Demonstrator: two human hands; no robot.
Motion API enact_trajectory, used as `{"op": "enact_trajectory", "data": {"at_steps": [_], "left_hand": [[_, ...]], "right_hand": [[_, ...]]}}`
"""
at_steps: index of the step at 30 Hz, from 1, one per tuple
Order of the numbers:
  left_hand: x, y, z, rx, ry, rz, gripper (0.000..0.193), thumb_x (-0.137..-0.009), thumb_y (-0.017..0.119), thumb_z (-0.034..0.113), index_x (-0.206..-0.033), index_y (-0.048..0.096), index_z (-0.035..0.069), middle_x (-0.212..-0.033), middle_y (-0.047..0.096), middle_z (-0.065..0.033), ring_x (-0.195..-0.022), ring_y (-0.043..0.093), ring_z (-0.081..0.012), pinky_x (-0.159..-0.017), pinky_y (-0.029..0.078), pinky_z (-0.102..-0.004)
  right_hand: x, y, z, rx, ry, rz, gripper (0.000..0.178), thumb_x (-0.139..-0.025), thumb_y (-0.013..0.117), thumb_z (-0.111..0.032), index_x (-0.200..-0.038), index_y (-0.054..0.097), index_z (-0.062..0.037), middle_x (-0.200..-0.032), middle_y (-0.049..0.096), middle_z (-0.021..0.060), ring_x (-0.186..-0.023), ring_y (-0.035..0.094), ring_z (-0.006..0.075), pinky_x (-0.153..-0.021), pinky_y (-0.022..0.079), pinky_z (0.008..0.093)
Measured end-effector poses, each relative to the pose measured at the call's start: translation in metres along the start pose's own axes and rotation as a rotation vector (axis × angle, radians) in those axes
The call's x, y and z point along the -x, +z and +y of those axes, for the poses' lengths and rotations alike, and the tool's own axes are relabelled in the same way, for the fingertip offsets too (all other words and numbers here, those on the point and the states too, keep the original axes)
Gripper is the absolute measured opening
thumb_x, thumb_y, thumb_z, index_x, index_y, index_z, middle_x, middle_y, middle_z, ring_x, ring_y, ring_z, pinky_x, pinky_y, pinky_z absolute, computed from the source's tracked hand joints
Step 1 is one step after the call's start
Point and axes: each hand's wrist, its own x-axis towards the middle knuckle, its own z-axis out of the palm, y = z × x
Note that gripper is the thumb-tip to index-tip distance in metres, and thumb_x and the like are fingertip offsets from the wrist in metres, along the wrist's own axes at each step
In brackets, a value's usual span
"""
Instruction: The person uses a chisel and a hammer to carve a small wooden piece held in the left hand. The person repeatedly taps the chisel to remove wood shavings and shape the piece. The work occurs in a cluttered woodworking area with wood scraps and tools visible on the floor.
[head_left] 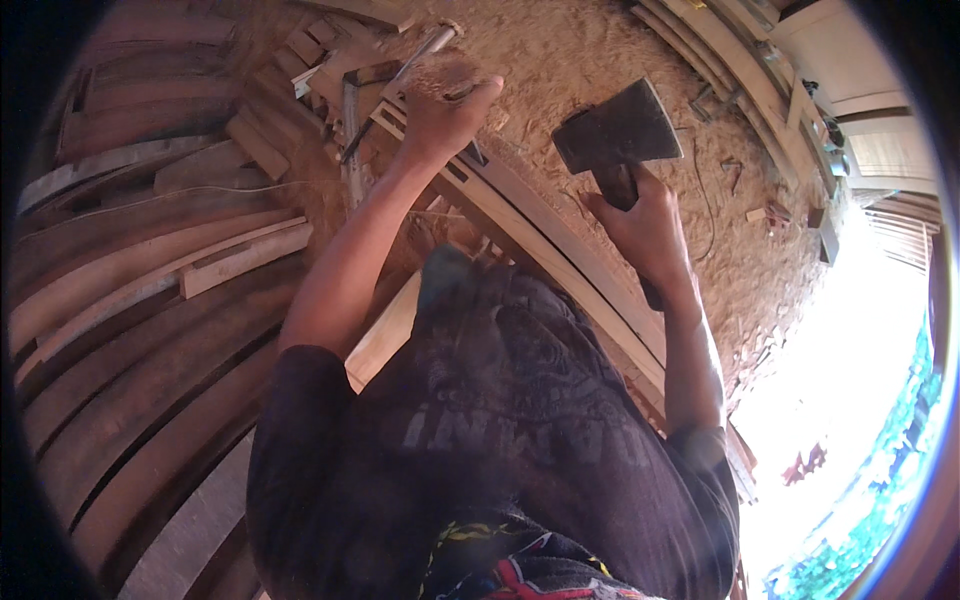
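Nearest the lens, filling the lower centre from 5 to 7 o'clock: a dark printed shirt [500, 430] on the wearer's own chest, both bare forearms rising out of it. At 1 o'clock of centre, right hand [648, 228] clamped tight round the dark wooden handle of a hatchet [612, 135], fingers wrapped high up, just under the head; broad grey metal head raised clear of the floor, blade edge toward upper right. Likely top-heavy and rigid, weight pulling toward the head, handle probably smooth and sawdust-dusted; safest grip on the handle well below the blade, as held here. At 12 o'clock, left hand [443, 112] pressed down with fingers curled on the upper end of a long curved wooden frame [560, 265]; whether pinching a small tool or merely bracing, cannot tell. Frame of pale slats running diagonally from 12 toward 4 o'clock, stiff, light-looking, rough-sawn. Beneath and beyond, a floor thick with sawdust [600, 50]. From 8 to 11 o'clock, stacked dark planks [140, 300]. At 3 to 4 o'clock, glaring daylight and greenery.
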Motion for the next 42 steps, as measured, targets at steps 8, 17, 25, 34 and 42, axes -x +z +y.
{"op": "enact_trajectory", "data": {"at_steps": [8,17,25,34,42], "left_hand": [[0.009,0.005,0.014,-0.152,0.057,-0.023,0.015,-0.090,0.073,0.018,-0.097,0.070,0.005,-0.084,0.071,-0.0054,-0.078,0.069,-0.0228,-0.072,0.056,-0.0385],[0.017,0.014,-0.003,-0.291,0.326,0.022,0.028,-0.089,0.074,0.020,-0.111,0.069,0.004,-0.108,0.074,-0.0107,-0.103,0.070,-0.0300,-0.094,0.054,-0.0406],[-0.002,0.005,-0.015,-0.021,0.009,-0.056,0.021,-0.096,0.069,0.019,-0.078,0.066,0.009,-0.066,0.065,-0.0006,-0.062,0.064,-0.0142,-0.056,0.050,-0.0352],[0.004,0.007,0.005,-0.007,-0.176,0.070,0.032,-0.095,0.073,0.023,-0.069,0.056,0.013,-0.062,0.054,0.0026,-0.060,0.053,-0.0125,-0.060,0.043,-0.0344],[-0.018,-0.017,0.011,0.355,-0.145,0.076,0.027,-0.090,0.077,0.011,-0.070,0.059,0.009,-0.061,0.060,-0.0002,-0.055,0.060,-0.0111,-0.054,0.051,-0.0307]], "right_hand": [[-0.016,-0.033,-0.091,-0.203,-0.618,0.373,0.025,-0.087,0.074,-0.021,-0.098,0.068,0.0005,-0.086,0.073,0.0228,-0.080,0.075,0.0395,-0.069,0.059,0.0463],[-0.036,-0.017,-0.082,0.246,-0.641,0.172,0.022,-0.085,0.075,-0.015,-0.102,0.066,-0.0029,-0.083,0.072,0.0226,-0.076,0.073,0.0376,-0.070,0.058,0.0487],[-0.001,-0.056,-0.112,-0.403,-0.380,0.492,0.034,-0.085,0.088,-0.021,-0.101,0.069,0.0020,-0.085,0.073,0.0052,-0.071,0.067,0.0090,-0.063,0.054,0.0250],[-0.001,-0.032,-0.037,-0.340,-0.165,0.320,0.034,-0.086,0.086,-0.020,-0.105,0.069,0.0032,-0.084,0.070,0.0031,-0.073,0.061,0.0072,-0.068,0.050,0.0243],[-0.002,-0.017,-0.020,-0.398,0.009,0.215,0.031,-0.087,0.085,-0.018,-0.104,0.069,0.0024,-0.081,0.067,0.0008,-0.072,0.059,0.0068,-0.066,0.049,0.0252]]}}
